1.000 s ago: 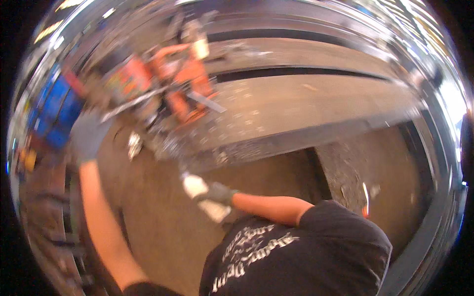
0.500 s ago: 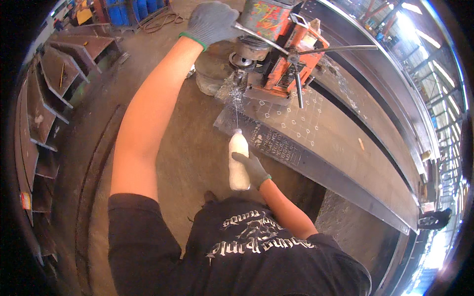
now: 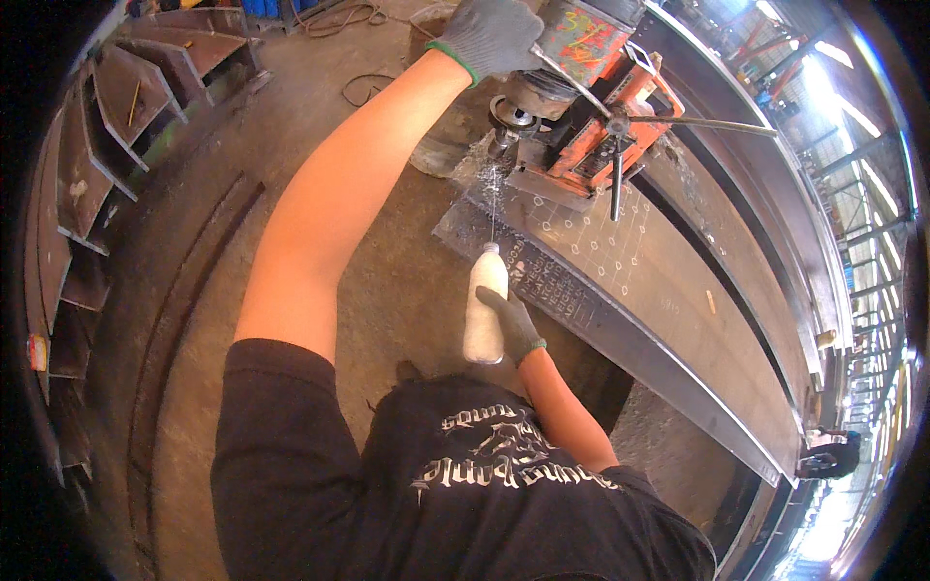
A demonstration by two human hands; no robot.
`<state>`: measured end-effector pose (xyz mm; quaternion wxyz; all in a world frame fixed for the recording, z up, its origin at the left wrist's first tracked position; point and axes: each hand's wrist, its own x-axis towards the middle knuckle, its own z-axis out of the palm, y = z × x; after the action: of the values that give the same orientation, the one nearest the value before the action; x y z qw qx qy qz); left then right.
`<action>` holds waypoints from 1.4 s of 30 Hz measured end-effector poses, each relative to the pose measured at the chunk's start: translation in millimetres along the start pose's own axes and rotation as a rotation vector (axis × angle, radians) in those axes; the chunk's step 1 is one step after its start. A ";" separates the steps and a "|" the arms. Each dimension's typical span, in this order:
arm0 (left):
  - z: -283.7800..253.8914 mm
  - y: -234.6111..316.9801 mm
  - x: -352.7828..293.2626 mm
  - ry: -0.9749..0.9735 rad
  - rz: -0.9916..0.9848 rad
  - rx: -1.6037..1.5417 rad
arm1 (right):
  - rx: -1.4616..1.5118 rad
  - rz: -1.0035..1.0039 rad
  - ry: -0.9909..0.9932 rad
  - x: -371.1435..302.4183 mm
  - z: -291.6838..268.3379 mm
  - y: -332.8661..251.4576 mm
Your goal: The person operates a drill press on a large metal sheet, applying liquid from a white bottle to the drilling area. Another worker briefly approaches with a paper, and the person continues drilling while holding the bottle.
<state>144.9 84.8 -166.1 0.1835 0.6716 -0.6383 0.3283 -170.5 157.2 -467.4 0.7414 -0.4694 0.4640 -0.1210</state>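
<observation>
My gloved left hand is closed round the end of one feed lever on an orange magnetic drill. The drill stands on a steel beam marked with a grid of small white circles. Low in front of me, my gloved right hand grips a whitish plastic squeeze bottle, its tip pointing away from me. From this tip a thin stream of liquid runs up to the drill's cutter. Shavings or splashed liquid glint around the cutter, whose lower end is hard to make out.
Brown steel plates stand in a row at the left. A long dark bar lies on the floor. A hose or cable is coiled at the back. More long beams run along the right, where a person appears far off.
My left hand has swung the feed lever slightly clockwise. The right hand keeps the bottle aimed at the cutter, with the stream running. The whole view has shifted somewhat.
</observation>
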 end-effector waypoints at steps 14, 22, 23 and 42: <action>26.3 -7.5 4.9 0.076 0.056 -0.029 | -0.048 -0.096 0.018 -3.7 15.7 -3.4; 27.3 -4.9 4.5 0.051 0.032 0.034 | 0.029 -0.037 -0.036 3.1 12.0 -2.2; 26.4 -5.9 4.5 0.050 0.047 0.034 | 0.039 -0.027 -0.043 3.2 11.5 -3.5; 11.7 -0.8 0.3 -0.049 -0.036 0.057 | -0.007 0.001 -0.103 20.1 -28.0 -5.7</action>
<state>148.1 76.9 -174.1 0.1545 0.6958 -0.6207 0.3265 -180.6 125.5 -477.9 0.7628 -0.4772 0.4259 -0.0946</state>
